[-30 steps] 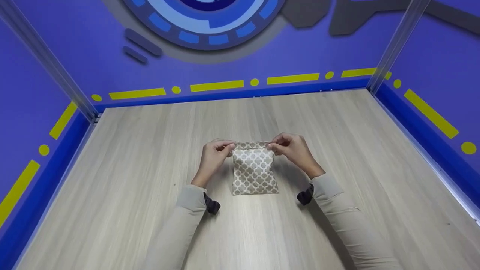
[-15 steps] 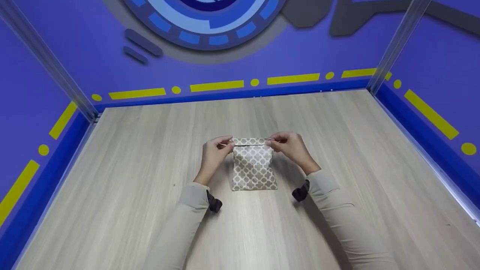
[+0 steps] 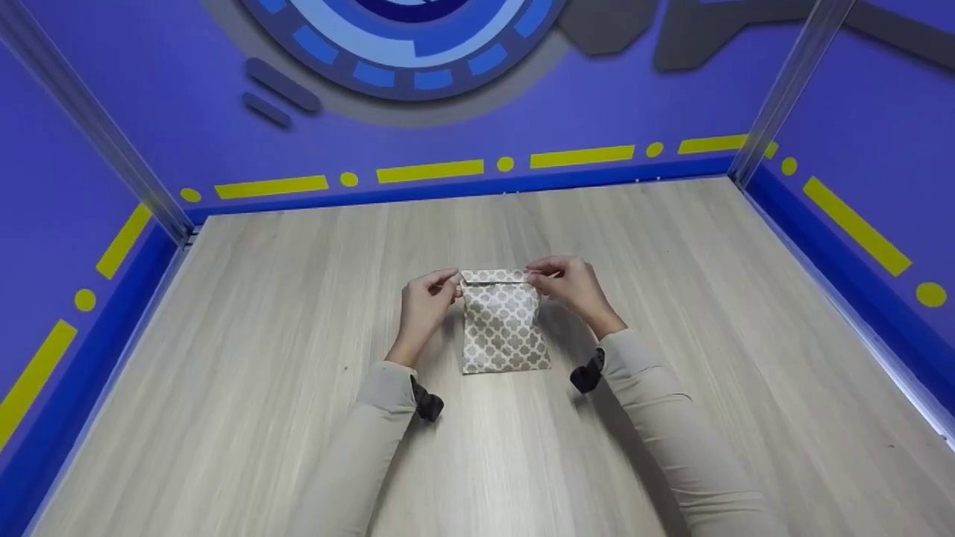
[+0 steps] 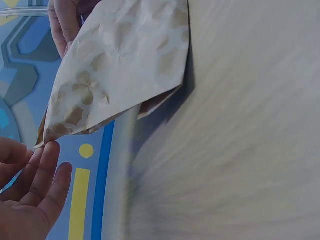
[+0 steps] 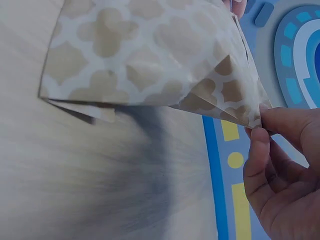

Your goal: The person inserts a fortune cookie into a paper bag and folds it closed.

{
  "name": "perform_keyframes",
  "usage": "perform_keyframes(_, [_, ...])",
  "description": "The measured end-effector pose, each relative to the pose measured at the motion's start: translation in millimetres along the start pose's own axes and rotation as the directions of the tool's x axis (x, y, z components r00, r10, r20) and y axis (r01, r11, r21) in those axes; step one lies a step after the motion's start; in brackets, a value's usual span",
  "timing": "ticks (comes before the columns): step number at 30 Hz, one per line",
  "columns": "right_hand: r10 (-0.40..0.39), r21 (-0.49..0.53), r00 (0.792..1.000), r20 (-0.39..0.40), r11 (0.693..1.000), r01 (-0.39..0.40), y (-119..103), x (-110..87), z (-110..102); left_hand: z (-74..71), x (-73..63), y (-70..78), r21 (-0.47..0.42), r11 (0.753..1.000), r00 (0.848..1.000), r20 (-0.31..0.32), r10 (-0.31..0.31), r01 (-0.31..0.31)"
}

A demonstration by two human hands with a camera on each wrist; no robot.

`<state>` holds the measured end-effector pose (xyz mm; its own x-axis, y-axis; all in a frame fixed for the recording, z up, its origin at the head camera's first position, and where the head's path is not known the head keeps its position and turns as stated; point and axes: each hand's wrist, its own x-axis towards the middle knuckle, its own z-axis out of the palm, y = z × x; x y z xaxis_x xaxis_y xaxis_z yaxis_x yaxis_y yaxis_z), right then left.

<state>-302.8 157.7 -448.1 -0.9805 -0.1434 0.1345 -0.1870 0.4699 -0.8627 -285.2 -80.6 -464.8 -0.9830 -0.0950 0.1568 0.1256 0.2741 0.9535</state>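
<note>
A small paper bag [image 3: 503, 328], patterned in beige and white quatrefoils, stands on the wooden table in the head view. Across its top runs a narrow band with a dark line beneath it; whether this is a fold or the bag's mouth I cannot tell. My left hand [image 3: 429, 302] pinches the top left corner, and that hand [image 4: 30, 200] shows at the lower left of its wrist view. At the top right corner my right hand [image 3: 571, 283] pinches the paper between thumb and fingers. Creases slant toward that corner in the right wrist view, where the bag [image 5: 150, 55] looks slightly puffed.
A pale wood-grain table [image 3: 261, 313] surrounds the bag. Blue-purple panels with yellow dashes enclose it at the back wall [image 3: 418, 145] and both sides. A small dark camera [image 3: 427, 403] sits at the left wrist, another [image 3: 588, 371] at the right.
Bag and hands have shifted slightly toward the back of the table. My right hand has also moved a little to the left. Both hands keep to the top corners.
</note>
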Motion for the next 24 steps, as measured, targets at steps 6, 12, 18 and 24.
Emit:
perform_keyframes(6, [0.027, -0.006, 0.999, 0.036, 1.000, -0.027, 2, 2.6, 1, -1.3, -0.3, -1.6, -0.008, 0.999, 0.999, -0.001, -0.039, 0.039])
perform_keyframes(12, [0.039, 0.014, 0.995, 0.096, 0.999, -0.041, 3, 3.7, 5, -0.7, 0.4, -4.7, 0.043, 0.998, 0.999, 0.009, -0.035, 0.035])
perform_keyframes(18, [0.107, 0.082, 0.988, 0.111, 0.990, -0.117, 4, 3.7, 8, 0.7, 1.7, -4.8, 0.037, 0.998, 0.998, 0.017, -0.059, 0.058])
perform_keyframes(24, [0.145, 0.167, 0.979, 0.143, 0.971, -0.168, 8, 6.3, 12, 1.0, 2.0, -7.6, 0.029, 0.996, 0.995, 0.062, -0.080, 0.079])
